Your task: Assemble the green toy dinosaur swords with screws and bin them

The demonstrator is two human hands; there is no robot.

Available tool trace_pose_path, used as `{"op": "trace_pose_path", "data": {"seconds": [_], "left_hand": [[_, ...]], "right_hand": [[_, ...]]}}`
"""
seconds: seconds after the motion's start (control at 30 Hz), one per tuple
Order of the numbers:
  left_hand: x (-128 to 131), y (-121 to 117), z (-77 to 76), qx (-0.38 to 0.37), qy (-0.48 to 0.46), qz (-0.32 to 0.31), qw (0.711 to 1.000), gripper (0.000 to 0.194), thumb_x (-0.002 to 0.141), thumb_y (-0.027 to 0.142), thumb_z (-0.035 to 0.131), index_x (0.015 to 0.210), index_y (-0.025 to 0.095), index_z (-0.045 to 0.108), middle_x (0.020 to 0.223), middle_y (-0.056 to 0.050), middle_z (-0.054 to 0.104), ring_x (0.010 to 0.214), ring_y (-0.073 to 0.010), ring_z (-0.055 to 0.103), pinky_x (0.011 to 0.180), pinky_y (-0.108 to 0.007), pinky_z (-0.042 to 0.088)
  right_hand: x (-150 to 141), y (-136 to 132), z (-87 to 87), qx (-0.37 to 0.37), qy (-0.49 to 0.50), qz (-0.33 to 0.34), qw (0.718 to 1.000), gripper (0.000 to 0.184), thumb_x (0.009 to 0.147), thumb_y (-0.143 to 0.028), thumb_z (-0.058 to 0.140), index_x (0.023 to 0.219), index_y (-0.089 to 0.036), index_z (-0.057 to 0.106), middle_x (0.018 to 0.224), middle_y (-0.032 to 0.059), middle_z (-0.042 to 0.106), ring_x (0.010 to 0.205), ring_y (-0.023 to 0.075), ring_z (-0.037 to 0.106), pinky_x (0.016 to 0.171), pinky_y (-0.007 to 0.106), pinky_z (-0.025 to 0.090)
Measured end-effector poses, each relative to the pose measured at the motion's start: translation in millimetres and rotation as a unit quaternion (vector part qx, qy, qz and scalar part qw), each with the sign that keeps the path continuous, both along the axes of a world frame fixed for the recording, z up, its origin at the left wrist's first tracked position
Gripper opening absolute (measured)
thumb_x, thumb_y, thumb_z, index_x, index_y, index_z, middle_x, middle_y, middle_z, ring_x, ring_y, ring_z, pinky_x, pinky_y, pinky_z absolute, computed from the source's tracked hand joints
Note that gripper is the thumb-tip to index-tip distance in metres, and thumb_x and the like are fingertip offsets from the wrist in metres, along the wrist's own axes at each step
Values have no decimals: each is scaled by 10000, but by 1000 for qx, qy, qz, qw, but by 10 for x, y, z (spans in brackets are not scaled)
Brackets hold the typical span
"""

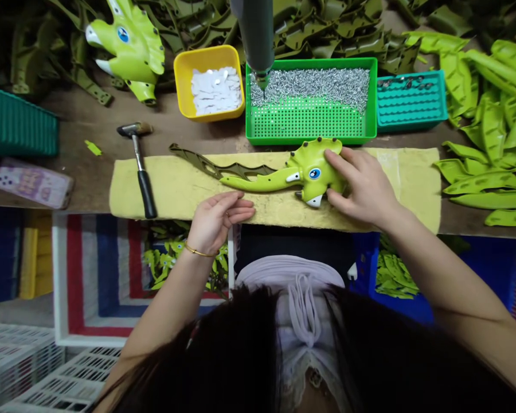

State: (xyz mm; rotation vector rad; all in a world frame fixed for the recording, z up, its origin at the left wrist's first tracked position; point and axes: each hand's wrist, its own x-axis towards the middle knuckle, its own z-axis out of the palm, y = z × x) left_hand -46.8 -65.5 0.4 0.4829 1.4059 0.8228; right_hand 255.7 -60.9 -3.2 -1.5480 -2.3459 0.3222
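My right hand (359, 186) grips the head of a lime-green plastic toy dinosaur (313, 172) with its fingers spread over the frill. The head lies on its side on a yellow felt pad (413, 183). A long lime-green jaw or tail piece (258, 183) runs left from it, over a dark olive notched plastic part (223, 166). My left hand (221, 221), with a gold bracelet, rests palm down and empty on the pad's near edge. A hammer (138, 166) lies at the pad's left end.
An electric screwdriver (258, 34) hangs above a green tray of screws (312, 115). Nearby are a yellow bin of white pieces (208, 83) and a teal tray (413, 100). Heaps of green plastic parts (490, 149) lie around the bench. Striped bins stand below its near edge.
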Motion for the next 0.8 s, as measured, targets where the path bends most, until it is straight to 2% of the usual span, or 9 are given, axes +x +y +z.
{"op": "trace_pose_path", "data": {"seconds": [0.17, 0.33, 0.43, 0.5, 0.57, 0.63, 0.73, 0.77, 0.8], "left_hand": [[-7, -7, 8, 2, -6, -1, 1000, 182, 738, 187, 683, 866, 58, 663, 743, -125, 744, 662, -196, 732, 647, -251, 615], [188, 133, 26, 40, -75, 19, 996, 128, 780, 219, 698, 793, 102, 649, 849, -109, 747, 830, -204, 733, 846, -349, 607], [318, 237, 17, 84, -69, 61, 992, 153, 759, 251, 736, 780, 125, 651, 816, -50, 732, 755, -162, 708, 765, -327, 621], [346, 272, 31, 121, -56, 77, 988, 196, 701, 260, 784, 765, 130, 653, 773, -23, 718, 707, -146, 689, 702, -297, 623], [323, 272, 76, 155, -48, 76, 984, 261, 652, 290, 820, 782, 135, 656, 776, -14, 715, 693, -138, 680, 659, -267, 617], [269, 243, 153, 172, -33, 52, 983, 323, 645, 354, 826, 815, 142, 651, 823, -25, 721, 739, -152, 692, 653, -254, 613], [175, 164, 305, 215, 73, 3, 974, 351, 732, 455, 755, 907, 175, 635, 1001, -56, 724, 1005, -229, 687, 820, -330, 608], [152, 138, 354, 257, 145, -5, 955, 346, 770, 464, 724, 969, 196, 633, 1091, -60, 708, 1134, -254, 638, 918, -373, 576], [140, 119, 397, 312, 228, -14, 922, 354, 791, 460, 709, 1036, 218, 628, 1180, -60, 681, 1250, -271, 564, 1011, -412, 521]], "right_hand": [[-17, -1, -50, -12, 2, 0, 1000, 671, 805, -379, 527, 1441, -216, 394, 1367, 149, 504, 1202, 369, 493, 1005, 584, 390], [12, -12, -208, 12, 48, -21, 999, 691, 800, -374, 530, 1455, -208, 380, 1378, 154, 478, 1256, 345, 462, 1056, 569, 364], [85, -22, -165, -8, 71, -17, 997, 713, 808, -468, 542, 1448, -196, 386, 1386, 163, 478, 1279, 347, 441, 1070, 577, 349], [124, -40, -103, -41, 120, -59, 990, 703, 811, -591, 527, 1383, -189, 455, 1290, 159, 553, 1203, 330, 500, 1018, 554, 403], [118, -67, -59, -70, 211, -172, 960, 594, 846, -672, 427, 1145, -187, 595, 982, 108, 638, 938, 257, 593, 850, 464, 495], [63, -94, -46, -92, 333, -275, 897, 536, 882, -678, 346, 836, -205, 593, 683, 23, 539, 649, 166, 531, 639, 345, 482], [-38, -107, -50, -119, 492, -317, 802, 487, 847, -661, 464, 665, -212, 505, 571, -26, 441, 514, 102, 414, 497, 259, 373], [-57, -101, -51, -125, 524, -321, 779, 468, 815, -647, 531, 653, -209, 505, 566, -31, 451, 506, 93, 405, 478, 246, 351], [-63, -90, -51, -129, 546, -330, 759, 459, 784, -635, 580, 640, -206, 505, 558, -34, 459, 496, 87, 399, 463, 237, 333]]}}
